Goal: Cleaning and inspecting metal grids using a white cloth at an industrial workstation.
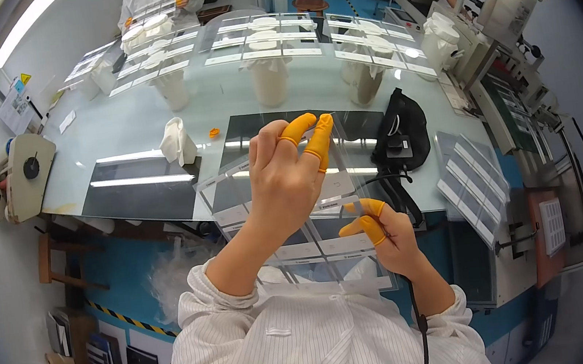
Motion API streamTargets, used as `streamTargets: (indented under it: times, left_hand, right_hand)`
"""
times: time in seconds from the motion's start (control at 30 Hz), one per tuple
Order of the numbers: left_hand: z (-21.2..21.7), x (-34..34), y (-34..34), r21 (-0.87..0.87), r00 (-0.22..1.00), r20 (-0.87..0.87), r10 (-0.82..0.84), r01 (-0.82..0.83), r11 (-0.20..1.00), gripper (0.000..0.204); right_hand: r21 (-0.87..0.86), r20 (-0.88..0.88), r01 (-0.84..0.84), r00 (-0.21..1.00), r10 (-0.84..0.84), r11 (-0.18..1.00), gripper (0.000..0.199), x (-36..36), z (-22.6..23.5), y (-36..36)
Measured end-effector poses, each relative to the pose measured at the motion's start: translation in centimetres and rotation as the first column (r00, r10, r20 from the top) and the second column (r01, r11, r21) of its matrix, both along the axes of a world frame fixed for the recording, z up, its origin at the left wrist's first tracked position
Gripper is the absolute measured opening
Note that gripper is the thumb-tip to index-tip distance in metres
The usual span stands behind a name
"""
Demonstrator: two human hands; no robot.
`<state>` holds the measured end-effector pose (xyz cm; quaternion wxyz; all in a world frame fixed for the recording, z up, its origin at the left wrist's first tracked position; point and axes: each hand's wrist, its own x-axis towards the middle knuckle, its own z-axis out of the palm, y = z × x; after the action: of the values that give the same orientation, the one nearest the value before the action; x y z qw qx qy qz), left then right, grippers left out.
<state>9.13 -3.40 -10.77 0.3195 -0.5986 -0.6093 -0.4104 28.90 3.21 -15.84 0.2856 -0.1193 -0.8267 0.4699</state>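
My left hand (281, 177), with orange finger cots on two fingers, is raised over the table's near edge. Its fingertips are pinched together at the top of a thin clear film (347, 146), whose outline is faint. Lower and to the right, my right hand (395, 239), also in orange finger cots, grips the right edge of a clear panel (308, 250) with white printed strips. The panel is tilted in front of my body, and my left forearm hides part of it. Dark mats (255, 129) lie on the glossy table beyond.
More striped clear panels (264, 54) rest on white tubs (270, 85) at the back. A black pouch (402, 130) with a cable is at right, near a leaning striped panel (474, 184). At left are a crumpled white cloth (177, 142) and a tape dispenser (24, 176). Two people work beyond.
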Motion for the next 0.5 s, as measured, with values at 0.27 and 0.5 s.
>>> streamTargets:
  times: [0.27,0.5]
  left_hand:
    - [-0.7,-0.9,0.8,0.046,0.997,0.038,-0.072,0.070,0.996,0.024]
    - [-1.5,-1.5,0.9,0.076,0.994,-0.055,-0.097,0.101,0.992,0.017]
  right_hand:
    - [0.002,-0.050,0.039,0.998,-0.039,0.999,0.023,-0.2,0.0,-0.8]
    - [-0.001,0.031,0.073,0.997,-0.073,0.997,0.022,-0.5,-0.1,-1.2]
